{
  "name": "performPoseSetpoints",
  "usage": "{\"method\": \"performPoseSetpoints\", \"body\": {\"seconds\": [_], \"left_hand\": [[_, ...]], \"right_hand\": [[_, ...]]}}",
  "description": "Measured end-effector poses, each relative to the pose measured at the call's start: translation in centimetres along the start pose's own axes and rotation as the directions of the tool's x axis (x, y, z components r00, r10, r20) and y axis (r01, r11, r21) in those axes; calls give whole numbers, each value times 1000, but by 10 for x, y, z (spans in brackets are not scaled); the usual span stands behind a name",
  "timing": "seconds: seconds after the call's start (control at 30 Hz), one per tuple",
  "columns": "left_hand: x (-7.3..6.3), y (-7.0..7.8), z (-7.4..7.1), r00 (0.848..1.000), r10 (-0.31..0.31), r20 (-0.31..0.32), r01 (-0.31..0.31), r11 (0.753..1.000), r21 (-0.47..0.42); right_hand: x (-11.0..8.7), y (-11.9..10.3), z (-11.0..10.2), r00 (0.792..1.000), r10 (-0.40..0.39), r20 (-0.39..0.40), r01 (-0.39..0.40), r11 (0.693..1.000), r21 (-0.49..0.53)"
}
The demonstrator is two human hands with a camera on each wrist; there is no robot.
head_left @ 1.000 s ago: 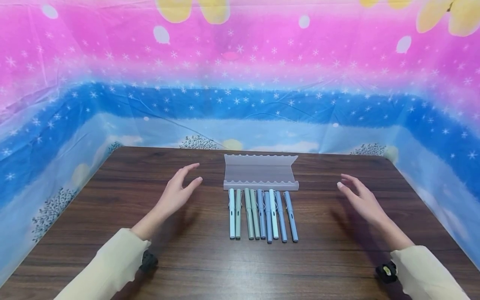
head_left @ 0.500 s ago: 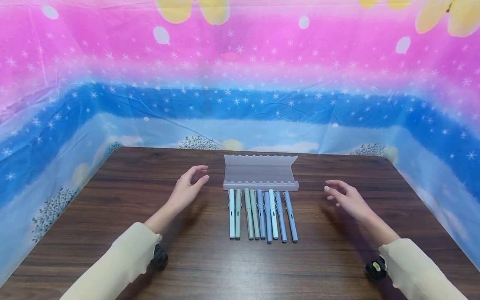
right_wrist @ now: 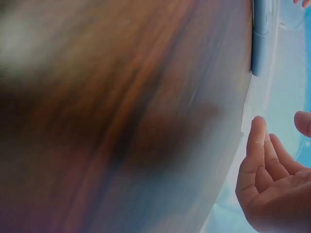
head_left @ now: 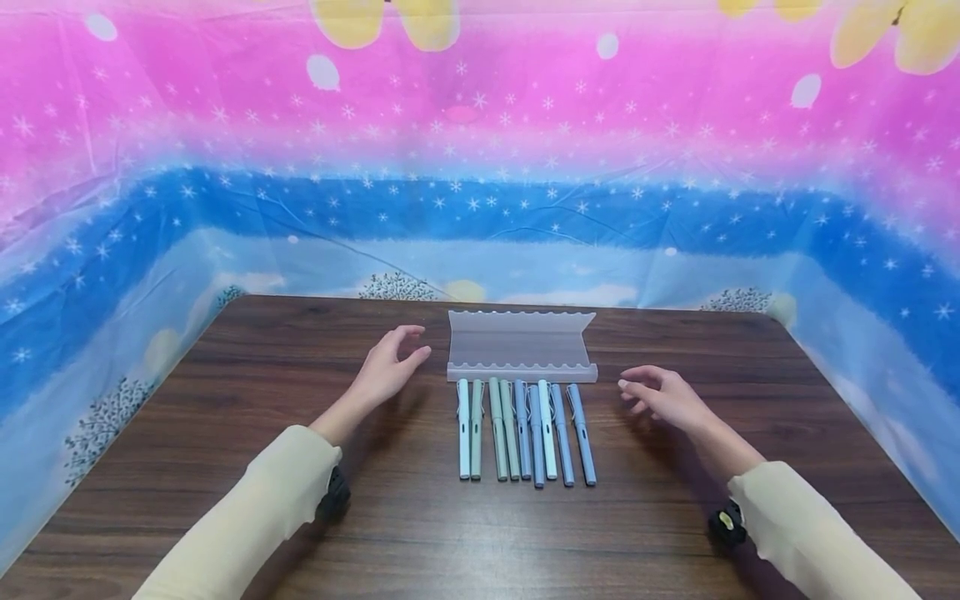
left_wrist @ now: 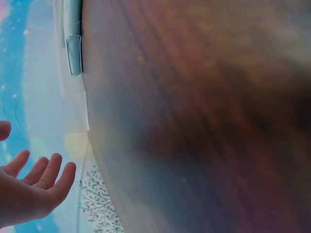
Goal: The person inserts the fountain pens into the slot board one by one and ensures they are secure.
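Observation:
My left hand (head_left: pixel 384 367) hovers left of a translucent white pen rack (head_left: pixel 517 343), its fingers loosely bent with nothing in them. On the other side my right hand (head_left: pixel 670 400) is held near the rack's right end, likewise holding nothing. The rack has scalloped front and back edges. In front of it lies a row of several capped pens in pale mint, green and blue. The leftmost is a pale mint pen (head_left: pixel 464 429); the rightmost is a blue pen (head_left: pixel 582 435). In the left wrist view a pen (left_wrist: pixel 74 41) shows beyond the left hand's fingers (left_wrist: pixel 51 172).
Everything rests on a dark wooden table (head_left: pixel 480 542). A printed cloth backdrop (head_left: pixel 480 208) in pink and blue rises behind the table and along both sides. Each wrist carries a small black camera (head_left: pixel 726 523) at the sleeve cuff.
Both hands have moved inward toward the rack, the left one to the right and the right one to the left. The pens and the rack have stayed in place.

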State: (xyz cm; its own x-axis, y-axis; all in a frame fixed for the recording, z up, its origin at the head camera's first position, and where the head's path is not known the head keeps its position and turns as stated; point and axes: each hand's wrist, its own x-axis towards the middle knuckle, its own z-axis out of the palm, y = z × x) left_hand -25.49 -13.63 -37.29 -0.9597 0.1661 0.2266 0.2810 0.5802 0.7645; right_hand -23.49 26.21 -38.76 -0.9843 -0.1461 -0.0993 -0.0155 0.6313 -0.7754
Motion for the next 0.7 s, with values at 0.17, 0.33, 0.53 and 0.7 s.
{"method": "performPoseSetpoints", "body": {"seconds": [0.17, 0.33, 0.53, 0.7], "left_hand": [[8, 3, 2, 1000, 14, 2, -14, 1000, 5], [16, 7, 6, 999, 33, -16, -32, 999, 36], [23, 10, 12, 998, 53, -37, -51, 998, 45], [28, 10, 16, 998, 55, -43, -53, 997, 48]], "right_hand": [[6, -5, 9, 1000, -6, 24, 7, 1000, -9], [12, -10, 17, 999, -6, 38, 7, 1000, -6], [18, -16, 25, 1000, 3, 31, -3, 1000, -10], [18, -21, 32, 1000, -11, 27, 11, 1000, -15]]}}
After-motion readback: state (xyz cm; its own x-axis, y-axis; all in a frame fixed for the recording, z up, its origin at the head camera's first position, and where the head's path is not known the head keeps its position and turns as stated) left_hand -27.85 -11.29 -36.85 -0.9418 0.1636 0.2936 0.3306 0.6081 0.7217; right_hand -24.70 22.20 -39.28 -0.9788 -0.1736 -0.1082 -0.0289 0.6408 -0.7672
